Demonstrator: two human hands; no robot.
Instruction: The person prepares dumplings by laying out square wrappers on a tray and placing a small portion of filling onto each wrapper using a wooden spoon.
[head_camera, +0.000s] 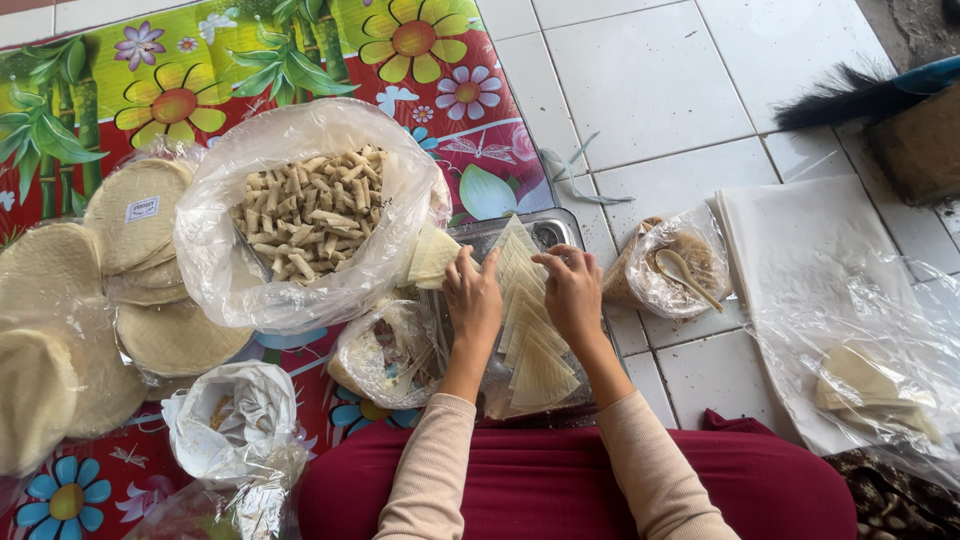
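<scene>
— What are we handling?
— Our left hand (472, 297) and right hand (573, 292) are pinching wrappers (530, 335) lying on the tray (548, 232).
— What's crowding us?
— The bag of rolls (305, 215) and the filling bag (670, 265) are flanking it.

Clear plastic bag (300, 215), large, mouth rolled open, left of centre on the flowered mat; holds pale rolled sticks.

Round wrapper stacks in clear film (135, 215), far left, cream discs; one bears a small white rectangular label (142, 208).

Small clear bag (385, 350), crumpled, near the centre, just left of the metal tray; mixed pale filling inside.

White plastic bag (235, 415), crumpled, near left, mouth open.

Clear bag over a bowl (675, 265), right of the tray, brownish contents.

Clear plastic sheet (870, 340), far right, over white paper and pale cut pieces.
</scene>
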